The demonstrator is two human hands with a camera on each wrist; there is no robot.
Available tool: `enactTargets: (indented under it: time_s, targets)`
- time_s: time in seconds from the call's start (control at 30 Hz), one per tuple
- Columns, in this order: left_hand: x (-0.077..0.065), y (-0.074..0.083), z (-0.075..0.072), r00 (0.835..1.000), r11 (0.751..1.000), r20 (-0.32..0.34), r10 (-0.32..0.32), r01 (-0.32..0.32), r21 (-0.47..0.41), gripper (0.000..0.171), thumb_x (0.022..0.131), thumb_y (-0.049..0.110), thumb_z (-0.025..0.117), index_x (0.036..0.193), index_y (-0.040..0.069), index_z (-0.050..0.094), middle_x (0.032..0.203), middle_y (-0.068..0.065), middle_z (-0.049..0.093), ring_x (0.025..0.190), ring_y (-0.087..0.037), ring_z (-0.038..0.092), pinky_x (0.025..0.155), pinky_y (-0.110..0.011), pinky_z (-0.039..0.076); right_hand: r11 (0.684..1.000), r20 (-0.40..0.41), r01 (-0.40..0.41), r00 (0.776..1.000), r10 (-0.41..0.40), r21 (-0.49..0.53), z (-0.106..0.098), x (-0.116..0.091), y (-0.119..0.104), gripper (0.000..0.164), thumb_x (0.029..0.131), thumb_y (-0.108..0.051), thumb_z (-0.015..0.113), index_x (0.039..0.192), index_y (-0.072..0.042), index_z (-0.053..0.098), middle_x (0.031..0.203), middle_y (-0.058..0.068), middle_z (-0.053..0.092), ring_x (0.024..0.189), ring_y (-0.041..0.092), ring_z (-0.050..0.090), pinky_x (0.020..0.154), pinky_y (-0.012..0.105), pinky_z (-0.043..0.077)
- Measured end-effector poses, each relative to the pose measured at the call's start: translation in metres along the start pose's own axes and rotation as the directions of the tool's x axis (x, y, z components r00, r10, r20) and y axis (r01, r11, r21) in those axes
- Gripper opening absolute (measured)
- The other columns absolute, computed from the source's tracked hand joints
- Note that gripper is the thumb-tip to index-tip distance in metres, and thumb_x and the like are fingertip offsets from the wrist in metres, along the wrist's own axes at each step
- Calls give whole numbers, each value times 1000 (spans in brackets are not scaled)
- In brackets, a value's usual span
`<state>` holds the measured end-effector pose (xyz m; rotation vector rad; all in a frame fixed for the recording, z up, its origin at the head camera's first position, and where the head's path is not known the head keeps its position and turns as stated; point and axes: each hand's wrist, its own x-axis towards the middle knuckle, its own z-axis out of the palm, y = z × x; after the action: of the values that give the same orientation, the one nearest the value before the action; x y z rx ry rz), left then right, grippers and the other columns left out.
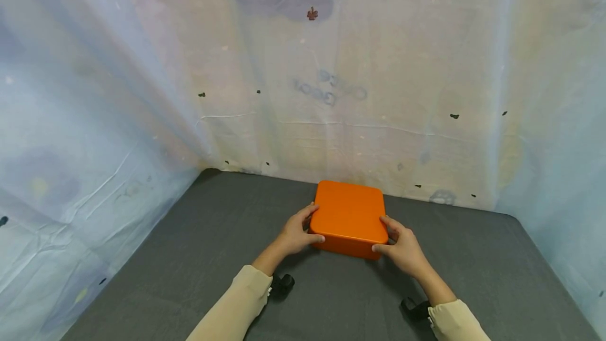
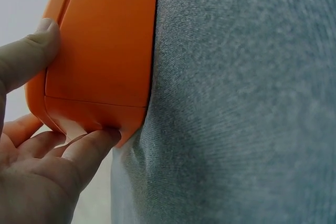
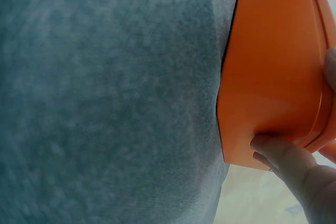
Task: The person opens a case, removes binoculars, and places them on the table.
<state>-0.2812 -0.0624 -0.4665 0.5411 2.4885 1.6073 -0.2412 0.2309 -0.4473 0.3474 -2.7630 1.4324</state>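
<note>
An orange lidded box (image 1: 349, 209) with rounded corners stands on the grey cloth surface, near its far edge. My left hand (image 1: 294, 231) holds the box's left side, its thumb at the front corner. In the left wrist view, the fingers (image 2: 92, 148) of that hand curl against the box's side wall, while the thumb lies near the lid seam. On the opposite side my right hand (image 1: 402, 246) grips the box, thumb on the front face. The right wrist view shows fingers (image 3: 281, 153) pressed to the side wall close to the bottom; part of that hand is cut off.
Grey cloth (image 1: 199, 257) covers the flat surface around the box. A pale patterned curtain (image 1: 379, 67) hangs right behind it, and another stretch of curtain (image 1: 61, 172) borders the left side. Black wrist-worn devices (image 1: 284, 284) sit below both hands.
</note>
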Motion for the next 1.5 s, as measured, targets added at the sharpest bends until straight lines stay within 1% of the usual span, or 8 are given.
enactTargets:
  time_s: [0.2,0.37,0.57,0.8,1.13,1.27,1.37,1.5]
  targets:
    - [1,-1,-1,1000,1000,0,-3,3,-2,84,81,17,78,151,14,33,161,-8,20,139,-33,40,108,-46,41,1000,10,-22,1000,22,13,-2,0,-1,81,81,-9,77,147,4,33,154,29,24,127,48,47,91,39,55]
    - [2,-3,-1,1000,1000,2,3,-3,10,83,81,17,78,151,14,33,161,-9,21,138,-33,41,108,-45,42,1000,16,-14,1000,14,17,-2,0,-2,81,81,-10,77,147,5,33,154,30,24,128,48,46,91,39,55]
    - [2,0,-1,1000,999,7,2,-2,45,82,82,18,77,151,13,33,161,-9,21,138,-32,42,108,-44,43,1000,12,-7,1000,7,24,-1,0,-3,81,81,-8,76,147,5,33,154,29,25,127,46,48,90,37,56]
    - [2,1,-2,1000,999,13,4,-4,50,83,82,18,77,151,12,32,161,-8,20,138,-31,41,108,-44,42,1000,15,2,1000,-2,20,-1,0,-2,80,81,-9,76,147,5,33,153,30,25,127,47,47,90,38,55]
    - [2,4,-3,1000,999,18,-4,3,38,83,82,17,77,152,12,31,161,-8,19,140,-31,39,110,-44,40,1000,6,4,1000,-4,29,-2,-1,-3,80,81,-9,76,147,4,33,154,30,24,124,47,51,85,35,58]
    - [3,3,-3,1000,1000,16,3,-4,29,82,83,19,76,152,12,32,161,-7,19,142,-28,36,111,-44,38,996,14,-1,1000,0,86,-4,-2,-4,80,83,-10,75,149,2,31,156,28,21,124,47,51,83,31,58]
    - [5,3,-4,1000,1000,11,10,-10,22,81,84,19,75,151,12,32,161,-7,19,142,-27,35,112,-45,37,993,15,-1,1000,-1,116,-5,0,-5,80,83,-10,74,150,1,30,157,26,19,121,46,53,80,29,59]
    - [4,2,-5,1000,1000,12,-6,6,0,81,83,19,76,151,12,33,161,-6,19,139,-29,40,110,-45,40,995,37,3,999,-7,100,-5,2,-5,80,84,-10,74,150,3,29,156,29,17,121,47,53,79,29,59]
